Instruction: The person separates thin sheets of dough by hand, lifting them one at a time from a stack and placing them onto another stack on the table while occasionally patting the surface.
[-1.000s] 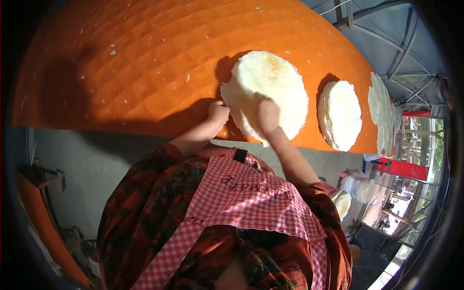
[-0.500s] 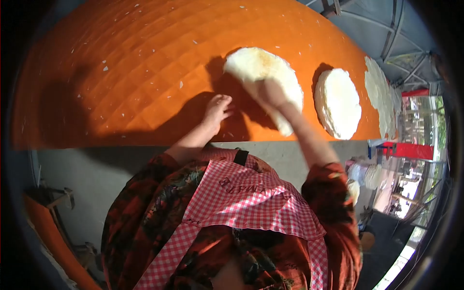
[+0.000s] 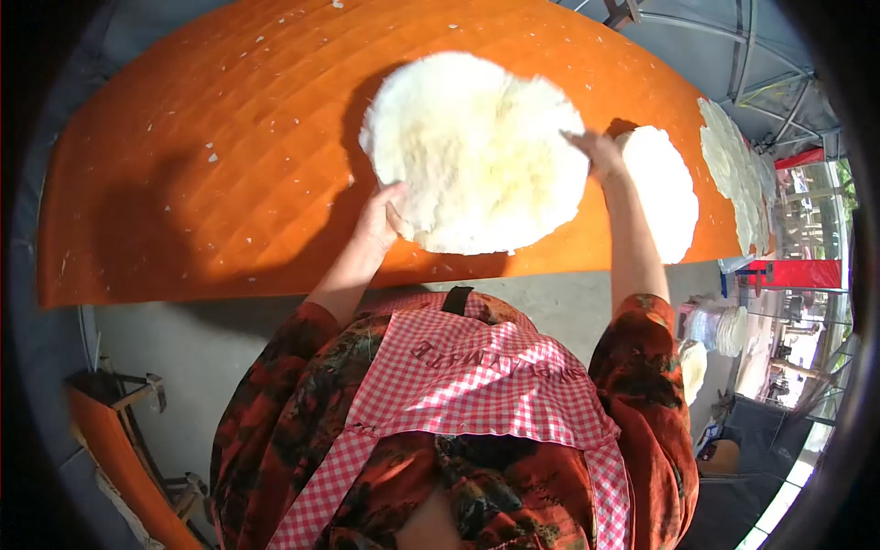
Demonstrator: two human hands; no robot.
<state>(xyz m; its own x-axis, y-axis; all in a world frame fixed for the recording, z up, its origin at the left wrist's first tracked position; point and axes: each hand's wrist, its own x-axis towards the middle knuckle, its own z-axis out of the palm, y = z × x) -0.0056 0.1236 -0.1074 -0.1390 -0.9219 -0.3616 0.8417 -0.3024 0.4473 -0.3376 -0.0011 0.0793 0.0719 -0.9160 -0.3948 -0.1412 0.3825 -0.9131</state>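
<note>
A broad orange quilted cloth (image 3: 229, 137) covers a long surface under an open-sided shelter, with metal roof framing at the upper right and bright daylight beyond; small white flakes are scattered over the cloth. The person, in a dark red patterned top and a red-and-white checked apron (image 3: 477, 385), leans over its near edge. Both hands hold up a large, thin white round sheet (image 3: 472, 151), pale and slightly ragged at its rim, spread out flat above the cloth near the near edge and casting a shadow to its left. The left hand (image 3: 380, 215) grips the lower left rim of the sheet, thumb on top and fingers curled under it. The right hand (image 3: 596, 156) holds the right rim with fingers extended along the edge; how far they close around it I cannot tell. To the right, a smaller white round (image 3: 665, 192) lies flat on the cloth just beside the right hand, and further right a third white round (image 3: 733, 174) lies near the far end of the surface. Beyond the cloth's edge, at the right, a stack of pale discs (image 3: 724, 330) sits lower down. As for progress, it seems that two rounds are already laid out, the large sheet is in hand and not yet settled on the cloth, and a wide stretch of cloth to the left remains uncovered.
</note>
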